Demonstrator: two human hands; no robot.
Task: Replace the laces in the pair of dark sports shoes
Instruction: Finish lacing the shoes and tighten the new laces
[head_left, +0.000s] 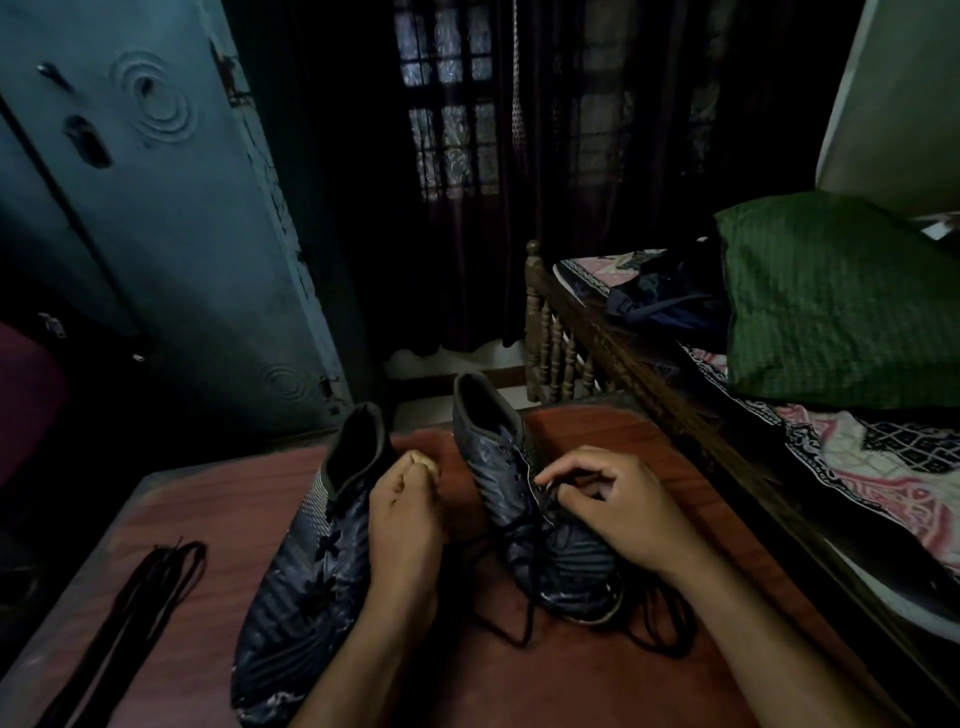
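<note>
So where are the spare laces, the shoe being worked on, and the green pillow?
spare laces (132, 618): head view, middle of the dark bundle on the table.
right-hand shoe (493, 441): head view, its side by the eyelets.
green pillow (831, 301): head view, middle of its face.

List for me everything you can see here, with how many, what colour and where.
shoes: two, dark grey patterned; left shoe and right shoe side by side on the table
loose lace: one, black, trailing from the right shoe onto the table
spare laces: one bundle, dark, on the table's left edge
table: one, reddish-brown wood, in front of the person
bed: one, carved dark wood with a patterned pink and black sheet, at the right
pillow: one, green, on the bed
bag: one, dark blue, on the bed beside the pillow
cupboard: one, blue-grey metal, at the left
window: one, barred, behind a dark curtain
left hand: pinching a lace between the shoes
right hand: fingers curled at the right shoe's eyelets
</note>
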